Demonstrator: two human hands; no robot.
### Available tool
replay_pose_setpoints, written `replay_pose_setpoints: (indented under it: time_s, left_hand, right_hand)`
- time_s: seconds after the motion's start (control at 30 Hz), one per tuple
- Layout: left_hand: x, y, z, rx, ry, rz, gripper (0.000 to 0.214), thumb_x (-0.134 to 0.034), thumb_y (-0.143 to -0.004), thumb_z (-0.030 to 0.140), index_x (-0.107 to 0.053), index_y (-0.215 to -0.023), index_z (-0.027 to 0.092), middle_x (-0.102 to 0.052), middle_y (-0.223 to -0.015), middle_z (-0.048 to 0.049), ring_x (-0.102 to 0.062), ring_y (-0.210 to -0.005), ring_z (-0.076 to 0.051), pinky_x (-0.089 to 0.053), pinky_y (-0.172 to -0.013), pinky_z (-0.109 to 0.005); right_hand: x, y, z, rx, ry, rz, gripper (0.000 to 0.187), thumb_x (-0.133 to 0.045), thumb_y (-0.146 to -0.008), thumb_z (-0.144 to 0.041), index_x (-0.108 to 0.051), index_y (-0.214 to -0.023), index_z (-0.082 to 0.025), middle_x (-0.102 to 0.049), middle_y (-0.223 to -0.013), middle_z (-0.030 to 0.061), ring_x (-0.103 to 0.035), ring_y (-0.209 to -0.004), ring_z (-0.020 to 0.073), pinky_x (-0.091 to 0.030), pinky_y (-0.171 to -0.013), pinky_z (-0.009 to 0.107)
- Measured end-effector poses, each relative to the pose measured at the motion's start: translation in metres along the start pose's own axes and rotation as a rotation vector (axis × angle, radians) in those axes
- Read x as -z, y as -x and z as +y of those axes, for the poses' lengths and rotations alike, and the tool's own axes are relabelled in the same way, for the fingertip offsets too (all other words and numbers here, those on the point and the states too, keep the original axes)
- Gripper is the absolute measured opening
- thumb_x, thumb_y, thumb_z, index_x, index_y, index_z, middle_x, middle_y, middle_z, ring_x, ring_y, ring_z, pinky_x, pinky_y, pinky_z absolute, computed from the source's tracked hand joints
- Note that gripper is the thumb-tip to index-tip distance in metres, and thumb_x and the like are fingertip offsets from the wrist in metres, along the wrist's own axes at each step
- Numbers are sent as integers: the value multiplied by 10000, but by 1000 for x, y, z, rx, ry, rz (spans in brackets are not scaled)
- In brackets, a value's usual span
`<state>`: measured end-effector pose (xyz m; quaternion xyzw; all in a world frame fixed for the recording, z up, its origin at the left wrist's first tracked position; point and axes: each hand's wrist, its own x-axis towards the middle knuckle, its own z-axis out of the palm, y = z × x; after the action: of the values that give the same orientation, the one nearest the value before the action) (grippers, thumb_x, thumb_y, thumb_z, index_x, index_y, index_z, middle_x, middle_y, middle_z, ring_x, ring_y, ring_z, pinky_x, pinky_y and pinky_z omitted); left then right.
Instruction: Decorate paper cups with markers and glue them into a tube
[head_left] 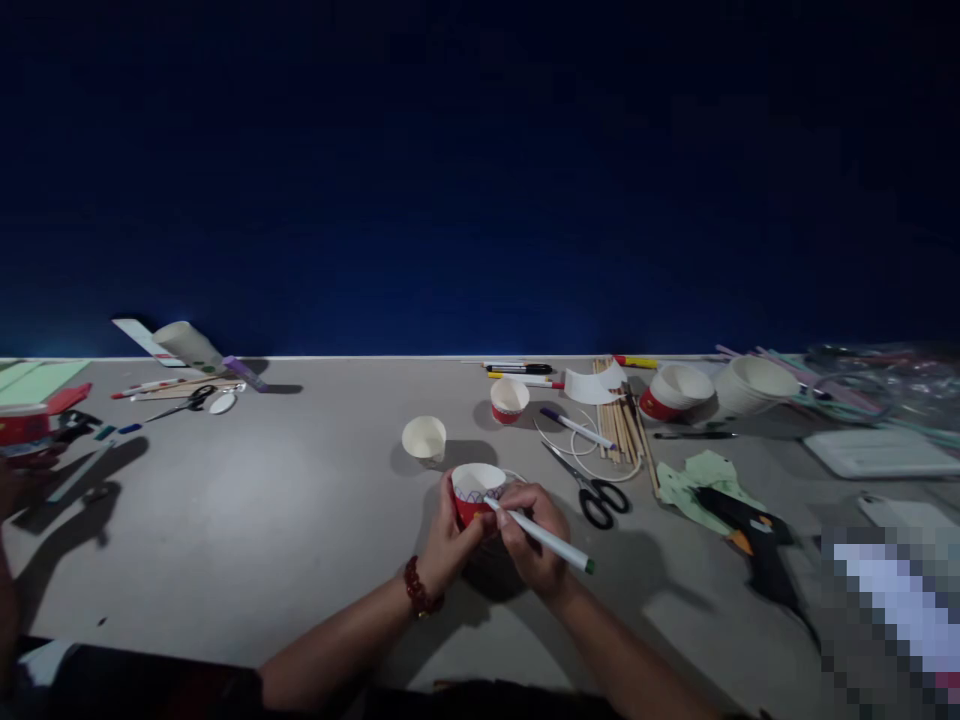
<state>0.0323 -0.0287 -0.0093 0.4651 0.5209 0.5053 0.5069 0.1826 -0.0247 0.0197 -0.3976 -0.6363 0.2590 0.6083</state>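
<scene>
My left hand (448, 545) is wrapped round a red and white paper cup (471, 485), whose white band carries a purple looping line. In my right hand (534, 535) is a white marker (553, 542) with a green end pointing towards me. Its tip meets or nearly meets the cup's side; the exact contact is too small to tell. A plain white paper cup (424, 440) stands just beyond my left hand. Farther back sits another small red and white cup (510, 401). Black-handled scissors (598, 498) lie to the right of my right hand.
Wooden sticks (616, 430), a purple-capped marker (577, 428) and white cord lie behind the scissors. At right are larger cups (757, 385), green paper (701, 478) and a black glue gun (757, 545). Another person's hand holds a red cup (26, 430) at the far left.
</scene>
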Motion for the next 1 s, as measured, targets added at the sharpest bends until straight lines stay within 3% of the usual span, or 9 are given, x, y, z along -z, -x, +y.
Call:
replay_pose_setpoints:
  time_s: [1.0]
  left_hand:
    - [-1,1,5,1,-5,-11,721,-787,-781,487,-494,-1376,204,-687,-1261,-117,-654,-1179,-315,-496,-1097,-477]
  right_hand:
    - [-2,1,4,-50,-48,4,67,-639,-915,-191,-643,-911,-258,-706,-837,26,-695,-767,214,-576,-697,337]
